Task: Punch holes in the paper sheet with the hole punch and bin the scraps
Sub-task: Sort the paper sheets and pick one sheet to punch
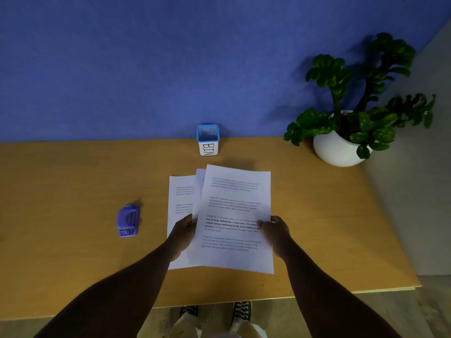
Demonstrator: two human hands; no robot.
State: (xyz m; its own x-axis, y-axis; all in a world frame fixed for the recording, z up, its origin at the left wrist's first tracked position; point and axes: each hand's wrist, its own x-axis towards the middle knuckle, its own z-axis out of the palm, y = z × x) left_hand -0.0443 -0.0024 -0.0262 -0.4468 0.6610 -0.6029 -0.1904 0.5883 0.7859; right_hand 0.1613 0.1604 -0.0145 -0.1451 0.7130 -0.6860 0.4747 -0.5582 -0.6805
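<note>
Both hands on the top paper sheet (235, 215), mid-worktop, nearer the front edge than the back. Left hand (184, 231) closed on the sheet's left margin, thumb on top, fingers hidden beneath. Right hand (275, 230) pinches the right margin the same way. The sheet looks slightly raised and skewed clockwise against the other sheets (181, 206), which lie fanned underneath and poke out toward the left and back. At least two more of them; exact count unclear.

Hole punch (128, 220), purple, lies untouched toward the left edge of the worktop (73, 181), well apart from the papers. Bin (208, 140), a small open container with a blue rim, stands at the back edge against the blue wall, just behind the stack. Potted plant (346, 132) in a white bowl at the back right corner, clear of the work.

Step in hand, as judged: separating one sheet from the pile. To do it well:
- keep the grip on the margins only, so the sheet stays flat and uncreased;
- check that only one sheet has come away before carrying it off;
- carry it left with the edge to be punched leading toward the punch slot;
- no holes yet, so no scraps to bin.

Writing: the bin's white face carries "BIN" in hand-drawn black capitals, running sideways. The sheets carry printed paragraphs, one block in bold; words such as "way of living" and "strong community bonds" seem legible, the rest too blurred. No brand visible on the punch.
</note>
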